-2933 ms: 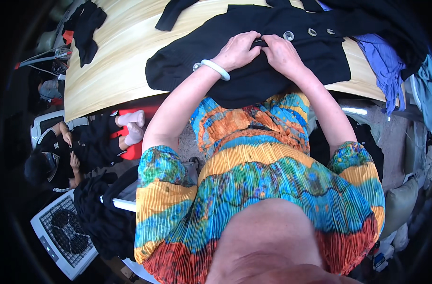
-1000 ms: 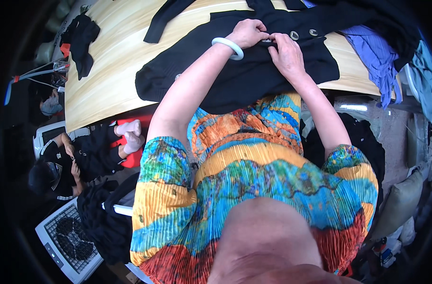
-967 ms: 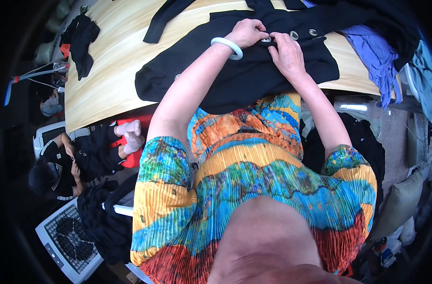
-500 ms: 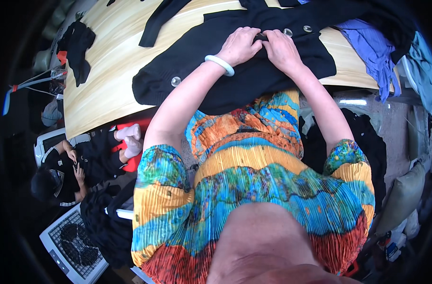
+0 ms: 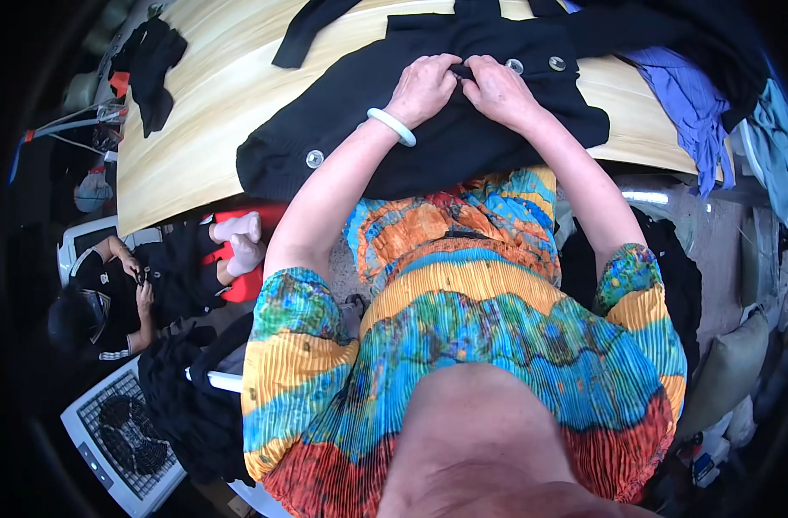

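Observation:
A black knitted cardigan [image 5: 359, 112] with large, shiny round buttons lies spread over the table edge in front of me. My left hand [image 5: 424, 91], with a pale bangle [image 5: 392, 126] on its wrist, pinches the cardigan's front near the middle. Close beside it my right hand [image 5: 502, 93] grips the same strip of cloth, its fingertips almost meeting the left ones. What lies between the fingertips is mostly hidden. One button [image 5: 515, 66] shows just right of my right hand, with another button [image 5: 557, 64] further along. A third button [image 5: 315, 159] sits at the cardigan's lower left.
The wood-grain table [image 5: 195, 112] carries another black garment [image 5: 157, 73] at its left. Purple cloth [image 5: 679, 104] hangs over the right edge, near teal cloth [image 5: 774, 147]. At lower left a seated person [image 5: 109, 293] handles something small, beside a white-framed chair [image 5: 126, 432].
Both hands have shifted slightly left along with the view, still closed on the cardigan's front. The seated person's hands have moved a little.

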`<control>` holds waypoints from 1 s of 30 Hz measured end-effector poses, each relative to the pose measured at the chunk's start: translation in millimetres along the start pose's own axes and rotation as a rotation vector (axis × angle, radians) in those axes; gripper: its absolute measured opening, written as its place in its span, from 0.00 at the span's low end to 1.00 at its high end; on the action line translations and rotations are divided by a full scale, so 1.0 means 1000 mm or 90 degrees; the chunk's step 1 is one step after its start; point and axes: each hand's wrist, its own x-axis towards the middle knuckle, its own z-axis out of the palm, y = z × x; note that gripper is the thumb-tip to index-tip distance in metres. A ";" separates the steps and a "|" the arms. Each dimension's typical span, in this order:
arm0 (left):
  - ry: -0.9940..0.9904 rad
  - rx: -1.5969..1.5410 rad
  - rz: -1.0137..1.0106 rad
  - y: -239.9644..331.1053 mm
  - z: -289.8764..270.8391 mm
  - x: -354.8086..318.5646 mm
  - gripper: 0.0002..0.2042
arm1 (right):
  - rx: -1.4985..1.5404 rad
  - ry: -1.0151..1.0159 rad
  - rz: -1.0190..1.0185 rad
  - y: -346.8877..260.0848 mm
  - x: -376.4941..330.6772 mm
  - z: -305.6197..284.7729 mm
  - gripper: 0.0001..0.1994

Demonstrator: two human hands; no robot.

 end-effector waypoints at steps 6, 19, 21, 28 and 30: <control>-0.008 -0.082 0.013 -0.003 -0.005 -0.001 0.12 | 0.081 -0.002 0.011 0.008 0.000 -0.004 0.12; -0.200 -0.261 -0.084 -0.009 -0.021 0.011 0.13 | 0.202 -0.107 0.072 0.020 0.017 -0.011 0.16; -0.229 -0.272 -0.066 -0.011 -0.021 0.013 0.15 | 0.181 -0.077 0.042 0.017 0.015 -0.017 0.17; -0.155 -0.112 -0.085 0.004 -0.028 0.031 0.17 | -0.010 -0.063 -0.039 0.041 -0.039 -0.063 0.15; -0.093 -0.033 -0.006 0.020 -0.015 0.047 0.14 | -0.017 -0.113 0.010 0.047 -0.043 -0.062 0.13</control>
